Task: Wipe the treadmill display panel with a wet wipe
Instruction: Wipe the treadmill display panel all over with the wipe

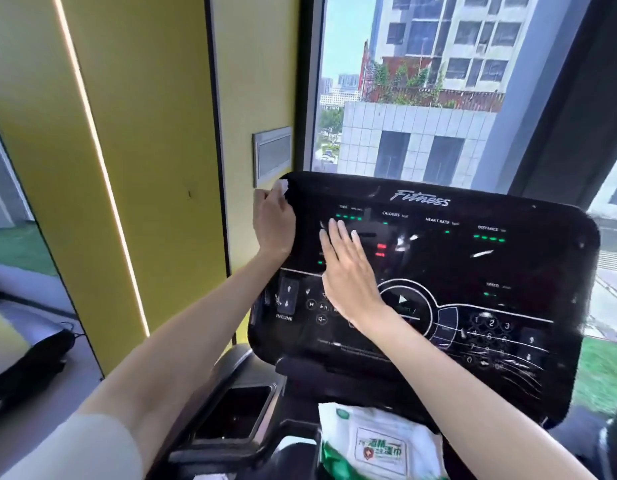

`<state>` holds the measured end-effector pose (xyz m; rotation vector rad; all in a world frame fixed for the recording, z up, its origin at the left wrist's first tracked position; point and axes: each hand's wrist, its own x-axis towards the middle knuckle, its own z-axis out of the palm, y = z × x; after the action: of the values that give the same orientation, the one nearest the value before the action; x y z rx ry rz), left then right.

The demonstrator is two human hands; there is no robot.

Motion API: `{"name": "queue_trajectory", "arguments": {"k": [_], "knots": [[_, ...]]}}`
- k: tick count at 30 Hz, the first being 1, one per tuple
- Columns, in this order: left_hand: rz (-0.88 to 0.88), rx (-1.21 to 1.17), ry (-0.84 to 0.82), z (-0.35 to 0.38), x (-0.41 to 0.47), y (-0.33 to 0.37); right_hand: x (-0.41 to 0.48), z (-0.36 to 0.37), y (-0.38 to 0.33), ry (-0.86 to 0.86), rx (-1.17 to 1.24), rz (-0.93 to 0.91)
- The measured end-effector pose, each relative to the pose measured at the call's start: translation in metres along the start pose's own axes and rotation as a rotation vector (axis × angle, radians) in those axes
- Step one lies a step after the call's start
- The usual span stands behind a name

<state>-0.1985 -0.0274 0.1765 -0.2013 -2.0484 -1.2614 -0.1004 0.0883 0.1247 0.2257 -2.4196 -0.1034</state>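
Observation:
The black treadmill display panel (473,271) fills the centre and right, with lit green and red readouts. My left hand (274,223) grips the panel's upper left corner, and a small piece of white wet wipe (282,187) shows at its fingertips. My right hand (348,268) lies flat on the left half of the panel, fingers straight and together, pointing up. I cannot see anything under its palm. A white and green pack of wet wipes (376,445) lies on the console tray below the panel.
A dark empty cup holder (237,410) sits left of the pack. A yellow wall (144,168) with a lit strip stands close on the left. Behind the panel is a large window (421,98). Another machine's edge (30,358) is at far left.

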Motion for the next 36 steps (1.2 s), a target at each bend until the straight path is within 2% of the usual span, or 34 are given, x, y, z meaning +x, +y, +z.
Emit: {"name": "queue_trajectory", "arguments": {"k": [4, 8, 11, 12, 16, 17, 20, 21, 25, 26, 29, 30, 34, 35, 36], "knots": [[-0.034, -0.086, 0.005, 0.017, 0.013, 0.019, 0.012, -0.005, 0.021, 0.025, -0.044, 0.074], [0.079, -0.105, -0.024, 0.024, 0.018, 0.022, 0.016, -0.006, 0.036, 0.021, -0.065, 0.056], [-0.073, -0.116, 0.113, 0.024, 0.026, 0.009, 0.016, -0.004, 0.038, 0.036, -0.078, 0.028], [-0.056, -0.092, 0.126, 0.026, 0.024, 0.011, 0.016, -0.003, 0.038, 0.040, -0.088, 0.030], [0.358, 0.033, -0.060, 0.034, 0.011, 0.026, 0.017, 0.000, 0.039, 0.037, -0.150, 0.008], [0.361, 0.025, -0.073, 0.033, 0.016, 0.022, 0.017, 0.000, 0.039, 0.035, -0.158, 0.002], [0.076, -0.080, 0.078, 0.033, 0.024, 0.015, 0.018, -0.002, 0.040, 0.031, -0.153, 0.002], [0.072, -0.075, 0.100, 0.035, 0.018, 0.022, 0.018, -0.002, 0.039, 0.035, -0.146, 0.000], [0.468, -0.046, -0.133, 0.043, 0.000, 0.038, 0.017, -0.003, 0.041, 0.040, -0.126, -0.009], [0.448, -0.059, -0.137, 0.042, 0.006, 0.034, 0.017, -0.003, 0.041, 0.039, -0.122, -0.011], [0.095, -0.126, 0.054, 0.037, 0.017, 0.024, 0.017, -0.004, 0.042, 0.043, -0.117, -0.013], [0.075, -0.114, 0.076, 0.037, 0.015, 0.027, 0.017, -0.004, 0.042, 0.036, -0.125, -0.013], [0.431, -0.071, -0.145, 0.040, 0.006, 0.037, 0.016, -0.005, 0.042, 0.005, -0.164, -0.018], [0.403, -0.063, -0.118, 0.040, 0.013, 0.032, 0.016, -0.005, 0.042, 0.008, -0.157, -0.017], [0.289, -0.066, -0.041, 0.038, 0.019, 0.026, 0.017, -0.005, 0.042, 0.016, -0.149, -0.017]]}}
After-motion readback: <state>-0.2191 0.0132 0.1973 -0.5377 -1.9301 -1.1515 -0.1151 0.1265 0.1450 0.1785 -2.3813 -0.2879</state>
